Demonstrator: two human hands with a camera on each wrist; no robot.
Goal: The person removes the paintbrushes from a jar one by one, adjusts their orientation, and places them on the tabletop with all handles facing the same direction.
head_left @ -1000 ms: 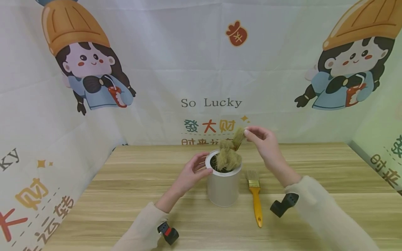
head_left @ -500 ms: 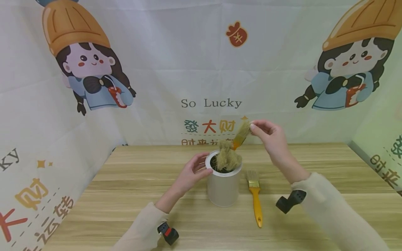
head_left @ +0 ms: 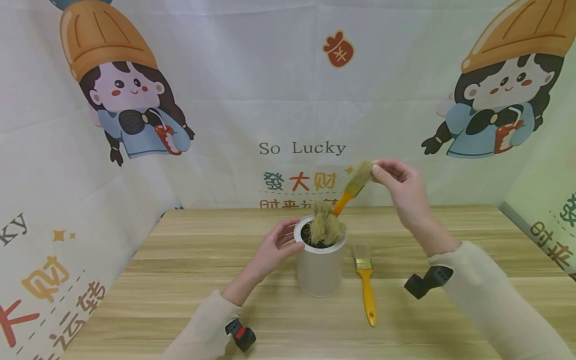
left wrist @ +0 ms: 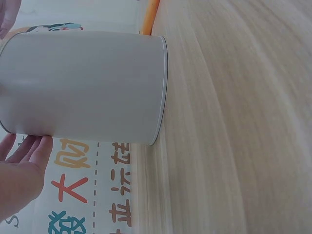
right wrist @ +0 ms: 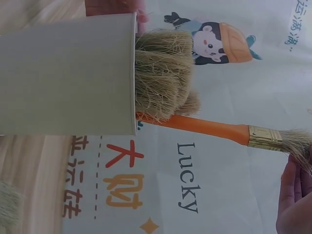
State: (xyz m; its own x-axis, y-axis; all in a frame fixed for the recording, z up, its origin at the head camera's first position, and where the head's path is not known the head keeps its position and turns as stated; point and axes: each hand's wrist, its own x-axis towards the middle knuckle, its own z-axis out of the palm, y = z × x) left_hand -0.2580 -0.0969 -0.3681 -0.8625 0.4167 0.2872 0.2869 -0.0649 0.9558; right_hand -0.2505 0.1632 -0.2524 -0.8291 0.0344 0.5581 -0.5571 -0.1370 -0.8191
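In the head view, my left hand (head_left: 279,245) holds a whitish cylindrical pot (head_left: 319,272) by its upper side, thumb at the near rim and fingers behind. Several paintbrushes (head_left: 326,227) stand bristles up in the pot, crowded together. My right hand (head_left: 402,187) pinches the bristle tips of one paintbrush (head_left: 356,186), which leans up to the right. Its orange handle (right wrist: 204,127) and brass-coloured ferrule show in the right wrist view, with the handle's lower end still inside the pot. The left wrist view has the pot's smooth wall (left wrist: 83,87) with my left fingers (left wrist: 41,151) against it.
Another paintbrush (head_left: 366,287) with a yellow-orange handle lies on the wooden table (head_left: 180,280), just right of the pot, bristles pointing away. A printed cloth backdrop (head_left: 225,100) rises behind the table and at both sides.
My right hand has moved up and to the right, drawing the pinched paintbrush partly out of the pot, so its ferrule and handle now show. My left hand and the pot have stayed put.
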